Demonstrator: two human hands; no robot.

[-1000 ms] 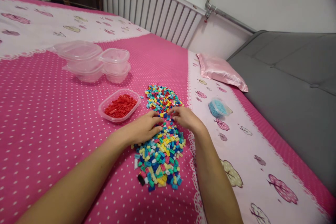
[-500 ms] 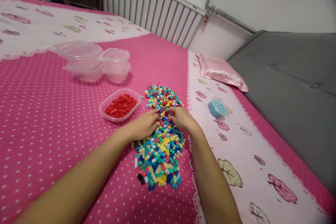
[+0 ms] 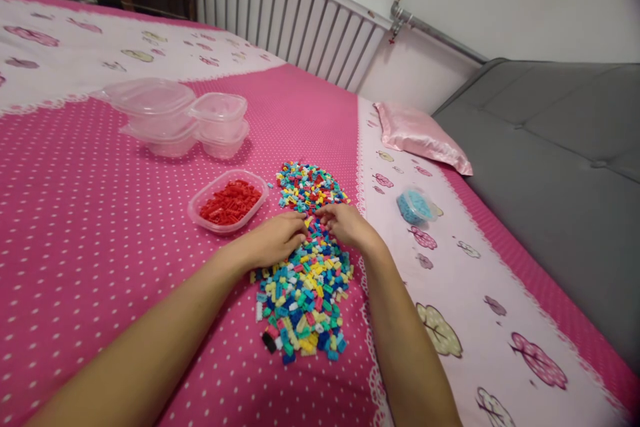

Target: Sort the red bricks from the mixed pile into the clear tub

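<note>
A long pile of small toy building bricks (image 3: 305, 300) in many colours lies on the pink bedspread. Over its narrow middle my left hand (image 3: 280, 237) reaches in from the left, fingers bent down into the bricks. My right hand (image 3: 346, 223) comes from the opposite side, its fingers curled towards the left fingertips, a small gap apart. Both hands look closed at the tips; what they pinch, if anything, is too small to make out. Left of the pile sits an open clear tub (image 3: 227, 228) with red bricks (image 3: 233, 202) inside.
Stacked clear plastic tubs (image 3: 155, 113) with lids stand at the back left. Further right is a small clear tub of light blue bricks (image 3: 415, 205). A pink pillow (image 3: 423, 135) lies near the grey headboard (image 3: 545, 127); a radiator (image 3: 295, 10) runs along the wall.
My left hand has shifted very slightly to the right, towards my right hand. The tubs and the pile look the same.
</note>
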